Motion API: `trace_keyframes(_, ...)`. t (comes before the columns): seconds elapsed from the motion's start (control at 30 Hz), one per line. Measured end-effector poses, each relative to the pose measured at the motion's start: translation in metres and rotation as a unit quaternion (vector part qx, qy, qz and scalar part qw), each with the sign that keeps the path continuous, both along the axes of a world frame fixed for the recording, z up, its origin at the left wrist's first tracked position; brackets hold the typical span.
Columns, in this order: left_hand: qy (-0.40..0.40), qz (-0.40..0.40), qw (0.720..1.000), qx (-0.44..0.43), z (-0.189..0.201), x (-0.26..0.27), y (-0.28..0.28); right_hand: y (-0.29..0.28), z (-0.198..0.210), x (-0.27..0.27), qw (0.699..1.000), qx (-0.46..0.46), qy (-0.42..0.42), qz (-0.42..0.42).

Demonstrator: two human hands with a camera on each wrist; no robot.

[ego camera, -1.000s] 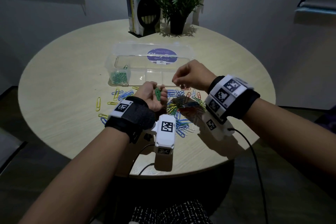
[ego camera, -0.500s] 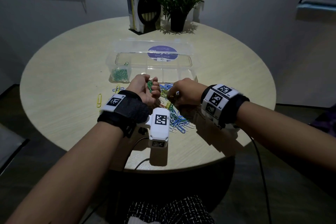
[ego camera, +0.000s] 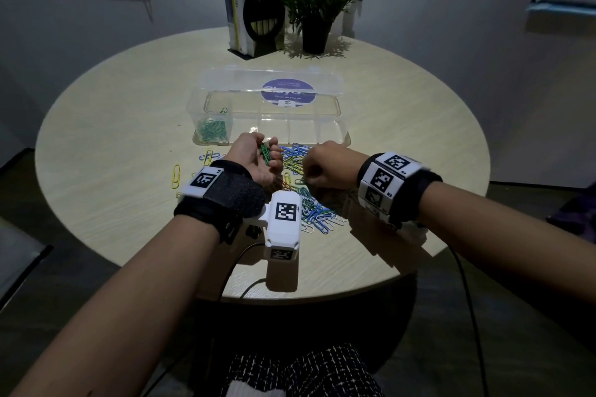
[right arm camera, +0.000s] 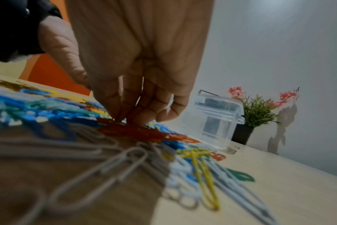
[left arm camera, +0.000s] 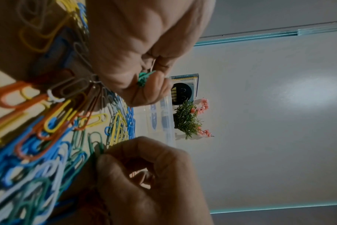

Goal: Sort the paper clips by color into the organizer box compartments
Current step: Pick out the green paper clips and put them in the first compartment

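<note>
My left hand (ego camera: 262, 156) hovers palm-up over the table, fingers curled round a small bundle of green paper clips (ego camera: 265, 155); the left wrist view shows the same green paper clips (left arm camera: 144, 78) in its grip. A mixed pile of paper clips (ego camera: 314, 208) in several colours lies under both hands. My right hand (ego camera: 306, 177) reaches down into the pile, and its thumb and forefinger pinch a green clip (left arm camera: 98, 150) lying there. The clear organizer box (ego camera: 335, 130) stands open just beyond, with green clips (ego camera: 213, 131) in its leftmost compartment.
A few yellow and blue clips (ego camera: 176, 176) lie loose left of the pile. A bookend with books (ego camera: 254, 22) and a potted plant (ego camera: 317, 6) stand at the table's far edge. A cable (ego camera: 467, 293) hangs off the near edge.
My right hand has come back from near the box and dropped onto the pile, closing on a green clip. My left hand still holds its green clips.
</note>
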State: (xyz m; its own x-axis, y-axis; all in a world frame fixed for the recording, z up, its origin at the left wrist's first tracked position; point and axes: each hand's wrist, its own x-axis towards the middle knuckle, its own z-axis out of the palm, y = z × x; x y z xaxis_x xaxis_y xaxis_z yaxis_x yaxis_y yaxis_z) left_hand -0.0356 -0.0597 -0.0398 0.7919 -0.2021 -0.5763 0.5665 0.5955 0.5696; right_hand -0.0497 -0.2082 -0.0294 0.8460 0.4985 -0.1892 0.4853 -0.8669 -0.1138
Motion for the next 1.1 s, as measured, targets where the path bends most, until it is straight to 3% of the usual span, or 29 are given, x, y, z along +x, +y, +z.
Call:
trace_keyframes(0.23, 0.024, 0.020, 0.999, 0.018, 0.001, -0.007, -0.005, 0.001, 0.038, 0.007, 0.983, 0.171, -0.037, -0.051)
trace_keyframes(0.4, 0.029, -0.012, 0.999, -0.008, 0.002, -0.010, -0.008, 0.014, 0.043, 0.008, 0.977, 0.200, -0.049, -0.054)
trace_keyframes(0.5, 0.021, -0.038, 0.999, -0.001, -0.002, -0.007, 0.001, 0.008, 0.033, 0.007, 0.980, 0.154, -0.043, -0.116)
trace_keyframes(0.67, 0.008, -0.037, 0.999, -0.010, 0.001, -0.005, 0.012, 0.012, 0.008, -0.005, 0.991, 0.012, 0.076, -0.109)
trace_keyframes(0.83, -0.003, -0.037, 0.999, -0.006, 0.007, -0.008, 0.014, 0.021, 0.003, -0.002, 0.991, -0.002, 0.079, -0.106)
trace_keyframes(1.1, -0.006, -0.027, 1.000, -0.006, 0.002, -0.011, 0.021, 0.006, 0.007, 0.000, 0.987, 0.053, 0.078, -0.134)
